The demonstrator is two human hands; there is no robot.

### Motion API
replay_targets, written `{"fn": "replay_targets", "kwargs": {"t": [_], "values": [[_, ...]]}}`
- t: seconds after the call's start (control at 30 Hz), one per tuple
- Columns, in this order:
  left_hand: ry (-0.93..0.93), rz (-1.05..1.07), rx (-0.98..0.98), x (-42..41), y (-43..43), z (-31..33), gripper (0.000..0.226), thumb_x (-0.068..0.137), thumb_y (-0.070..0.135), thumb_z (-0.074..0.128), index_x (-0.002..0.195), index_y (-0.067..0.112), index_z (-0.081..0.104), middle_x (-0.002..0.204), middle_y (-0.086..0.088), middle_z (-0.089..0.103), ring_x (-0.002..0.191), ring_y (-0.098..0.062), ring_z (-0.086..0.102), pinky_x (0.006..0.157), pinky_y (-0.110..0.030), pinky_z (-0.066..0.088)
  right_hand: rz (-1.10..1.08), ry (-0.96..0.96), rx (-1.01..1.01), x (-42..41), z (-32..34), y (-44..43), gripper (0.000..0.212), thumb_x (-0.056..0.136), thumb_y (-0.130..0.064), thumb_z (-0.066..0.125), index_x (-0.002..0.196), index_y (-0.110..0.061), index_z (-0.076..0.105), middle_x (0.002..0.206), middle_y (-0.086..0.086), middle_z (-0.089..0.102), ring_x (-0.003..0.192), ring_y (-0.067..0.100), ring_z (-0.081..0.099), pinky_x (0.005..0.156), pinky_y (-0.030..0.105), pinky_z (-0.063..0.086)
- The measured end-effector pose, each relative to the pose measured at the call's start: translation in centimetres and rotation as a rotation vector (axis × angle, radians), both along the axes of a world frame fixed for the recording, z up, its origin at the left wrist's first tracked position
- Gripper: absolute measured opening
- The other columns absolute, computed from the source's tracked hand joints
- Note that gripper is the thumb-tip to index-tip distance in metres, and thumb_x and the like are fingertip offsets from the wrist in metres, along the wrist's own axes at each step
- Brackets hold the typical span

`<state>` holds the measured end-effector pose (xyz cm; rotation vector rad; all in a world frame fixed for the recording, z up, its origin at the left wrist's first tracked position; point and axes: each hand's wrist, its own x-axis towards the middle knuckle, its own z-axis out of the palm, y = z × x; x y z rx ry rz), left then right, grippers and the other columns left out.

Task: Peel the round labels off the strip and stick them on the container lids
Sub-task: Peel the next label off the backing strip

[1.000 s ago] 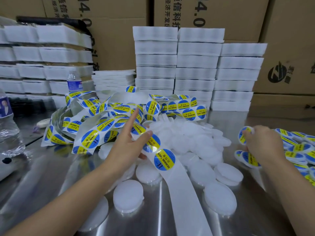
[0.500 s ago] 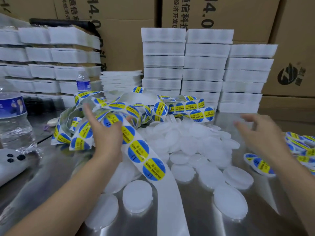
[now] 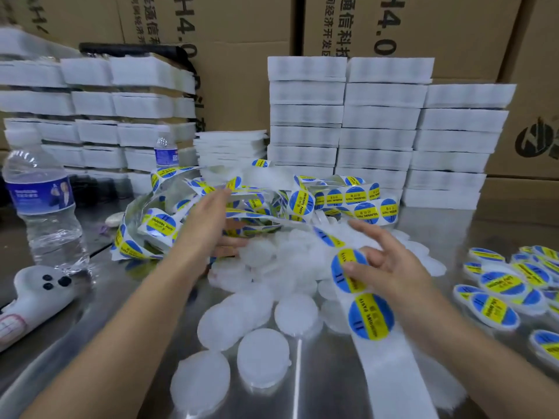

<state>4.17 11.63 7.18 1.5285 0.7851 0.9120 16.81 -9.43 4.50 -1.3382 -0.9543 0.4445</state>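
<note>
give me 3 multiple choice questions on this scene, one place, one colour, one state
1. Where do the labelled lids lie? A far right of the table B far left C front centre
2. The round labels are: A red and white B blue and yellow C green and black
3. The lids nearest the camera are: A bare B labelled C painted black
Answers: 1 A, they crowd the right edge; 2 B, blue discs with yellow bands; 3 A, plain white tops.

shiny metal table (image 3: 332,388), translucent matt plastic lids (image 3: 263,358), glossy paper labels (image 3: 370,317), cardboard boxes (image 3: 236,55)
</note>
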Motion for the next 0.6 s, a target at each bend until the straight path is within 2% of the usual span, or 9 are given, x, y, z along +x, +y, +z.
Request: {"fn": "replay_targets", "kwargs": {"t": [0.1,0.2,0.23,0.3,0.37,0.43,0.5,0.53,0.6], "values": [[0.255,0.048,0.112,-0.5,4.2,1.3,0.03,0.093,0.053,0.043,0.115,0.032,0.05,0.094,-0.012,0.068,0.068,-0.027,0.069,0.065,-0.035,0.057,-0.027,0.078,0.014,0.7,0.6,-0.6,0.047,0.082,0.001,0.062,0.113,-0.034,0.06,0.061,-0.004,0.056,0.06,0.007,0.06,0.057,0.015,0.049],[0.425,0.091,0.215,0.6,7.4,2.6,0.044,0.091,0.047,0.052,0.126,0.022,0.051,0.094,-0.009,0.064,0.073,-0.024,0.063,0.062,-0.031,0.053,0.026,0.083,-0.044,0.6,0.5,-0.7,0.049,0.08,0.002,0.064,0.116,-0.03,0.06,0.065,0.0,0.058,0.062,0.01,0.061,0.058,0.018,0.05],[0.505,0.111,0.28,1.1,8.3,2.9,0.048,0.091,0.045,0.052,0.132,0.02,0.047,0.1,-0.009,0.063,0.078,-0.025,0.063,0.065,-0.033,0.053,0.071,0.076,-0.06,0.5,0.4,-0.9,0.051,0.077,0.004,0.067,0.116,-0.029,0.06,0.066,0.002,0.057,0.062,0.011,0.059,0.057,0.017,0.049],[0.645,0.137,0.487,1.9,10.2,3.2,0.056,0.094,0.041,0.047,0.143,0.018,0.035,0.127,-0.01,0.056,0.104,-0.032,0.06,0.087,-0.04,0.051,0.193,0.04,-0.104,0.3,0.6,-1.2,0.053,0.069,0.0,0.072,0.112,-0.031,0.065,0.073,0.01,0.056,0.066,0.015,0.057,0.06,0.019,0.049],[0.6,0.087,0.733,2.1,11.3,3.4,0.061,0.096,0.03,0.044,0.151,0.02,0.017,0.147,-0.013,0.04,0.132,-0.032,0.039,0.108,-0.038,0.033,0.309,0.032,-0.104,0.5,1.1,-1.7,0.051,0.065,-0.006,0.067,0.108,-0.032,0.068,0.079,0.011,0.06,0.069,0.017,0.058,0.063,0.022,0.05],[0.401,0.013,0.883,2.3,11.7,3.8,0.075,0.092,0.014,0.045,0.152,0.028,0.003,0.155,-0.01,0.025,0.141,-0.026,0.026,0.108,-0.031,0.026,0.385,0.088,-0.034,1.1,1.6,-2.2,0.053,0.064,-0.002,0.064,0.11,-0.028,0.068,0.076,0.009,0.064,0.065,0.017,0.061,0.062,0.023,0.052],[0.284,0.022,0.838,2.6,12.2,3.8,0.087,0.084,0.006,0.046,0.15,0.034,-0.004,0.158,-0.005,0.018,0.136,-0.03,0.034,0.096,-0.03,0.035,0.408,0.118,0.01,1.7,2.2,-2.6,0.054,0.064,-0.001,0.063,0.112,-0.025,0.068,0.072,0.008,0.061,0.062,0.017,0.06,0.061,0.022,0.052],[0.343,0.03,0.805,2.7,12.7,3.5,0.088,0.084,0.005,0.047,0.15,0.037,-0.004,0.158,-0.006,0.019,0.131,-0.035,0.039,0.093,-0.032,0.04,0.409,0.123,0.012,1.9,2.3,-2.8,0.054,0.064,-0.001,0.063,0.112,-0.025,0.068,0.07,0.006,0.06,0.06,0.016,0.059,0.06,0.021,0.051],[0.733,-0.038,0.792,2.8,13.1,2.6,0.077,0.089,0.009,0.047,0.15,0.037,0.009,0.155,-0.009,0.027,0.126,-0.036,0.045,0.095,-0.035,0.043,0.391,0.099,-0.03,2.3,2.4,-2.9,0.052,0.064,-0.002,0.062,0.109,-0.026,0.069,0.065,0.002,0.058,0.058,0.011,0.058,0.058,0.018,0.049]]}}
